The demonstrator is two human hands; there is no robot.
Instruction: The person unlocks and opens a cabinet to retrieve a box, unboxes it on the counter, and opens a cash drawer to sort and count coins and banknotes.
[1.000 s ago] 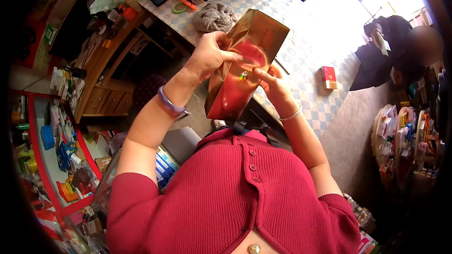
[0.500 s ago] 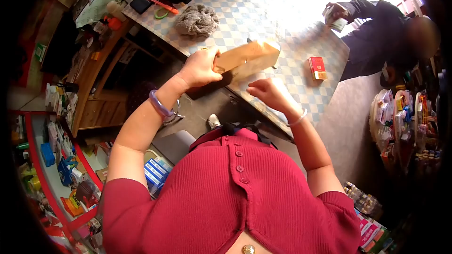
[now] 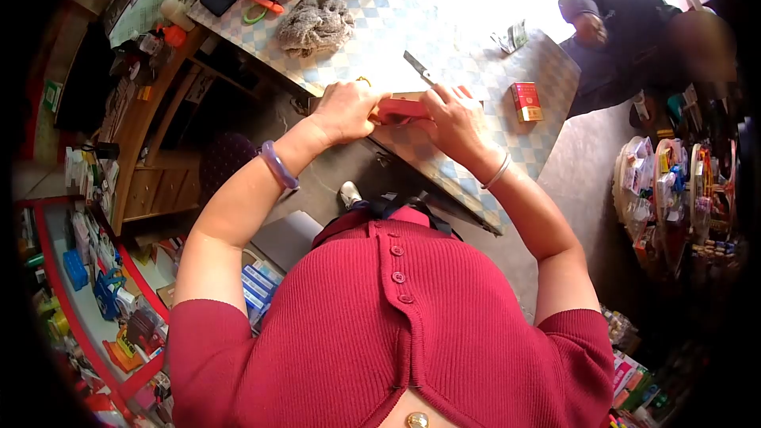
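Note:
Both of my hands are on a red and gold box at the table's near edge. My left hand grips its left end, fingers bent round it. My right hand pinches its right part, thumb and fingers pressed together. Just beyond the box lies a knife with a broad grey blade. To the right a small red and gold pack rests on the checked table. A grey bundled cloth lies beyond my left hand.
At the right a person in dark clothes stands by the table, near some banknotes on it. A phone and an orange-handled item lie at the far left. Display racks stand at the right.
The box has been tilted down and lowered to the table's edge, and my right hand has taken hold of it again. The person's banknotes now lie on the table.

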